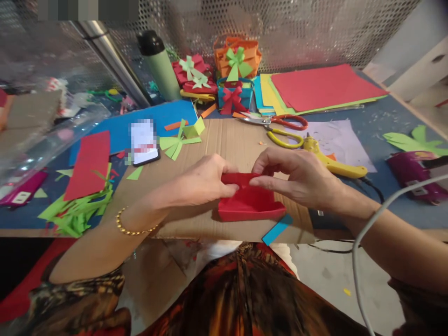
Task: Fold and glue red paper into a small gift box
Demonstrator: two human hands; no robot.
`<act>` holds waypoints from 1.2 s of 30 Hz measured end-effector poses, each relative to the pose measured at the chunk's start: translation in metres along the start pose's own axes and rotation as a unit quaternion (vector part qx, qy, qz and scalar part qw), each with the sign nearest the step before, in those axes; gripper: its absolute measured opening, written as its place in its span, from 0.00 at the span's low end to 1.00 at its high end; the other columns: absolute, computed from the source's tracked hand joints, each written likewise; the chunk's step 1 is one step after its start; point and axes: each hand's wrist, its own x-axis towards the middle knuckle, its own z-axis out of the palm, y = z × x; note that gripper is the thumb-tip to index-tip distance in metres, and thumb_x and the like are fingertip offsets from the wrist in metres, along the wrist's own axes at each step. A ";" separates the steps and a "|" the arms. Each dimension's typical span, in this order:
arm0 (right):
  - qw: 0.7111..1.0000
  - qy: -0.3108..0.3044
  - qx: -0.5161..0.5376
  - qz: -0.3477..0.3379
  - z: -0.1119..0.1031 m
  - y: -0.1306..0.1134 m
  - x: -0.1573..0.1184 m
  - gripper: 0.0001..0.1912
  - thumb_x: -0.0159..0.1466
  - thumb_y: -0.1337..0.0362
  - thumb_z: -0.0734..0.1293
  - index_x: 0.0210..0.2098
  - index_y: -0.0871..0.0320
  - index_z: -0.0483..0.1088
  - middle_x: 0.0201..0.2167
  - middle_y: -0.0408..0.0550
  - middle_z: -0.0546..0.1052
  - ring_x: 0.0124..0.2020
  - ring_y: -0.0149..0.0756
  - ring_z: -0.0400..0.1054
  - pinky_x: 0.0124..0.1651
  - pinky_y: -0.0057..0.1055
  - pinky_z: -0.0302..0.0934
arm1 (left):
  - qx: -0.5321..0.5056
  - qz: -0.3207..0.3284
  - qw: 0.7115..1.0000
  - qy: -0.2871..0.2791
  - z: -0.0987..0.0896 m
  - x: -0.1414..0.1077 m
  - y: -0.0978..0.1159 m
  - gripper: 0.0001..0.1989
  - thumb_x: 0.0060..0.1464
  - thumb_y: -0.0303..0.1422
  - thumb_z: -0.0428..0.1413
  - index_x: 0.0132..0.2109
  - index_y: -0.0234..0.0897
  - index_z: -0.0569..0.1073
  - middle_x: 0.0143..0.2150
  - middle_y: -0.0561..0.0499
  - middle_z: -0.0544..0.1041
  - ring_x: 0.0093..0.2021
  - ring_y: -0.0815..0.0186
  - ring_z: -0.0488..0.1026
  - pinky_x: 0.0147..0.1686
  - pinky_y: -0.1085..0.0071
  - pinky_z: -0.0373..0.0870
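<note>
A red paper box (250, 203) with low folded walls rests on a cardboard sheet (224, 140) near the table's front edge. My left hand (206, 182) pinches the box's far wall at its left end, thumb on the inner side. The same wall is pinched by my right hand (292, 177) at the right end. Both hands' fingertips are partly hidden behind the wall. A blue paper strip (276, 229) lies just in front of the box, at its right corner. Beyond my right hand are the scissors (271, 120) and a yellow glue gun (332, 163).
Finished paper bags with bows, like an orange one (224, 58), stand at the back beside a green bottle (161, 70). Coloured paper sheets (325, 88) are stacked back right. A phone (143, 140) and green paper strips (77, 212) lie left. A white cable (364, 224) hangs right.
</note>
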 end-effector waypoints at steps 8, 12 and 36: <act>0.987 -0.126 -0.042 0.095 -0.019 -0.016 0.008 0.26 0.58 0.40 0.73 0.36 0.58 0.74 0.31 0.46 0.77 0.31 0.34 0.68 0.34 0.32 0.61 | 0.090 0.022 0.994 0.051 -0.001 -0.013 0.018 0.07 0.49 0.32 0.55 0.27 0.35 0.74 0.23 0.56 0.69 0.25 0.71 0.63 0.24 0.72 0.54; 0.973 -0.174 -0.097 0.120 -0.017 -0.023 0.009 0.13 0.57 0.54 0.71 0.27 0.56 0.69 0.22 0.38 0.68 0.26 0.28 0.59 0.28 0.28 0.50 | 0.153 0.038 0.986 0.057 0.002 -0.019 0.029 0.06 0.47 0.30 0.55 0.25 0.37 0.70 0.20 0.57 0.67 0.23 0.70 0.62 0.24 0.70 0.53; 0.976 -0.142 0.077 0.143 -0.010 -0.010 0.000 0.19 0.60 0.46 0.73 0.29 0.57 0.77 0.21 0.40 0.72 0.21 0.26 0.60 0.21 0.24 0.50 | 0.138 0.072 0.984 0.082 0.006 -0.004 0.035 0.04 0.54 0.30 0.61 0.34 0.34 0.74 0.31 0.52 0.75 0.33 0.67 0.70 0.32 0.70 0.60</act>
